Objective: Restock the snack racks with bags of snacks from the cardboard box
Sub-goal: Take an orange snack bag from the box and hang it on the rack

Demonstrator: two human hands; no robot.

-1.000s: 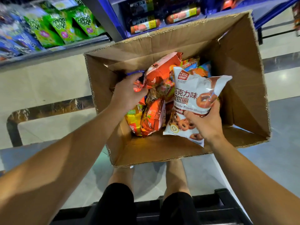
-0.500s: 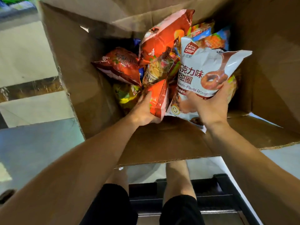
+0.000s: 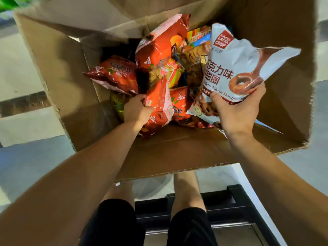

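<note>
Snack bags heaped in open brown cardboard box [image 3: 177,148]. Left hand [image 3: 136,110] fingers clamped on orange-red foil bag [image 3: 158,105], probably lifting. Right hand [image 3: 237,110] grips white doughnut-print bag [image 3: 237,64], raised clear for racks.

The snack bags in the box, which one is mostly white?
The chocolate doughnut bag, gripped by the right hand at the box's right side. The other bags are red, orange or multicoloured, including the red bag the left hand grips.
</note>
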